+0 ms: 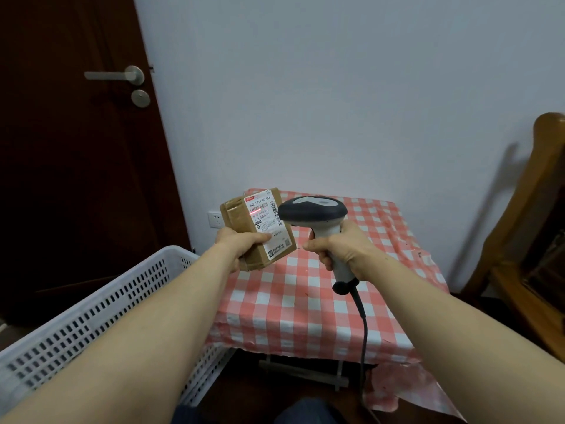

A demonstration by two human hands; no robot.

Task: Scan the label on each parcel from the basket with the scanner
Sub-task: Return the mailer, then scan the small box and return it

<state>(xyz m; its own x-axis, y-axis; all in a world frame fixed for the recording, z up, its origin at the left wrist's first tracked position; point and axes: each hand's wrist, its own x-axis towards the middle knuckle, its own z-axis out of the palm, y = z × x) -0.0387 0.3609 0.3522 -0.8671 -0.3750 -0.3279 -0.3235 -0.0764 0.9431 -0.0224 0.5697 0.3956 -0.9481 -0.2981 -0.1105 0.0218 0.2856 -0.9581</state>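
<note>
While hands hold parcel (255, 228), basket (101, 298) interior unseen.

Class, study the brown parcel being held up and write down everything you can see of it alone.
The parcel is a small brown cardboard box, sealed with brown tape along its edges. A white shipping label with barcodes, printed text and a QR code covers the face turned toward the camera. A red scan line falls across the label's upper left part. The left hand holds it up, tilted, above the checked tablecloth, thumb on the label's lower edge. The scanner in the right hand sits just beside it.
</note>
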